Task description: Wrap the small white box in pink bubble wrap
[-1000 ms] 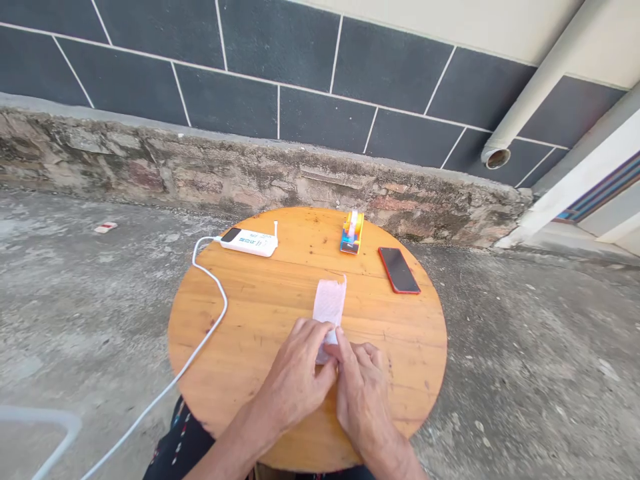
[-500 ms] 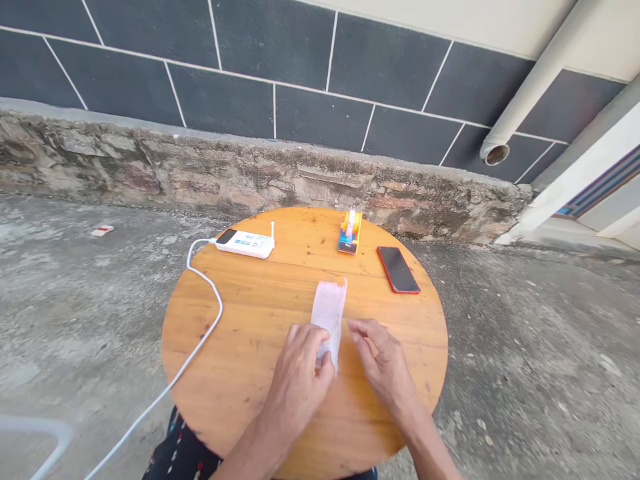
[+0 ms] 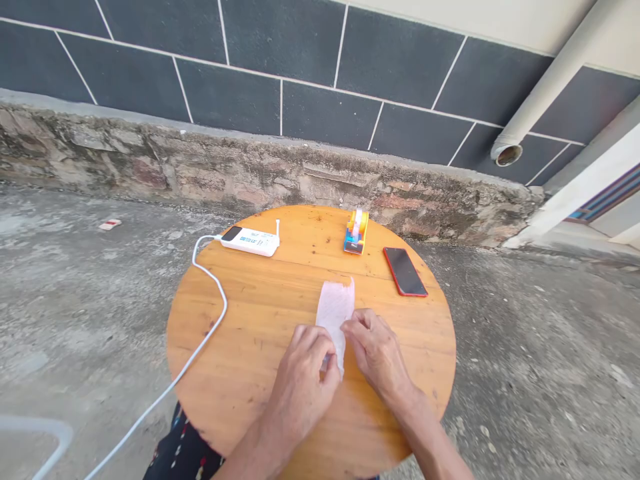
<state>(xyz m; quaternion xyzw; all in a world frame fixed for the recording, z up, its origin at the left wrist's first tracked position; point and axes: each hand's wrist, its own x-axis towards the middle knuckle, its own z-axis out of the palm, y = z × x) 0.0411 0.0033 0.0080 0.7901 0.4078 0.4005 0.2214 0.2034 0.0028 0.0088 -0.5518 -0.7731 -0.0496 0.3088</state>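
A thin pale pink strip of tissue (image 3: 334,303) lies lengthwise on the round wooden table (image 3: 240,360), its far edge ragged. Over the near left part of the strip, my left hand (image 3: 303,383) is closed, thumb and forefinger pinched together at the tissue's lower end. My right hand (image 3: 377,353) comes in from the right with thumb and fingertips pressed together at the tissue's right edge. How much of the tissue sits between the right fingertips is hard to see. The part under my left fingers is hidden.
At the table's far side stand a white power strip (image 3: 250,241) with a white cable (image 3: 219,320) running off the left edge, and a yellow and blue tape dispenser (image 3: 355,232). A red-edged phone (image 3: 405,272) lies at the right. Beyond is a stone-based wall (image 3: 225,167).
My right hand has moved left to the tissue's edge, and its fingers have closed. The left thumb and forefinger have come together. The view has shifted slightly.
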